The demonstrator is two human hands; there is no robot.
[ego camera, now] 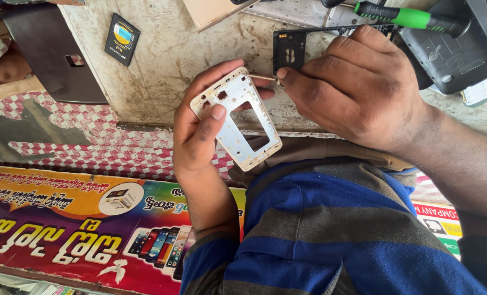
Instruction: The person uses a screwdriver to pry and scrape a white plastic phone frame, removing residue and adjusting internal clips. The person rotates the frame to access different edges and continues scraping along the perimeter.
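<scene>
Two bare hands work over a scuffed, stained worktop [167,60]. In the head view, the left hand [197,136] grips a thin white phone frame [238,117], rectangular with a large cutout, thumb pressed on its face. The right hand [358,90] pinches a slim pale stick [262,77] whose tip touches the frame's upper corner. Behind the right hand lies a black plastic frame [290,49], partly covered by the knuckles. Farther right sits a green-handled screwdriver [407,16] on a dark grey case [451,54]. Far left lies a small black battery [122,39]. A blue and grey striped sleeve [331,229] fills the near side.
</scene>
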